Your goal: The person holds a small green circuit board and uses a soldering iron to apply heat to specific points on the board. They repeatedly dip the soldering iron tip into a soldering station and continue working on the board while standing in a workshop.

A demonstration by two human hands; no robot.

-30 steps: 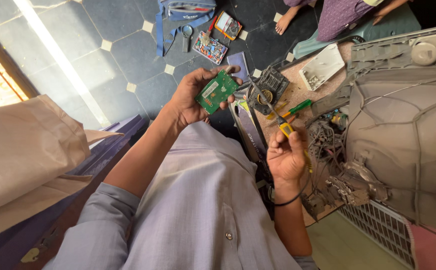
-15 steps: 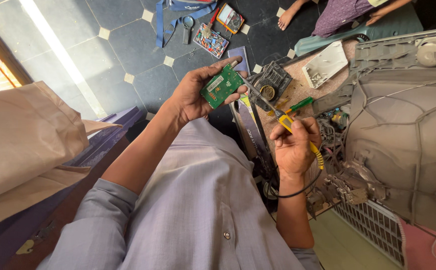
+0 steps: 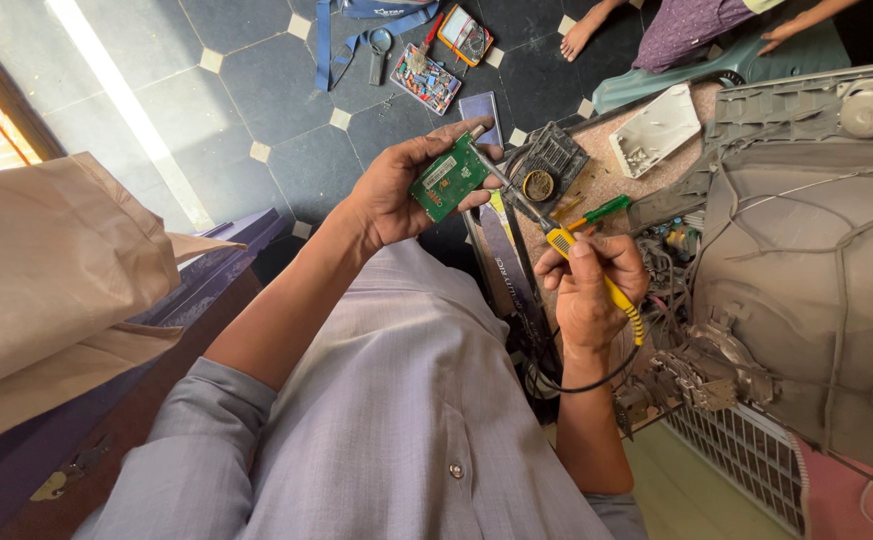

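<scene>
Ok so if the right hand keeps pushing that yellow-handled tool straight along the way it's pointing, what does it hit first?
Most likely the small green circuit board held in the left hand. The right hand aims the yellow-handled tool up and left, and its metal tip already looks at the board's edge, though depth is hard to judge.

Green screwdriver [image 3: 604, 209], white tray [image 3: 655, 130], magnifying glass [image 3: 377, 45].
</scene>
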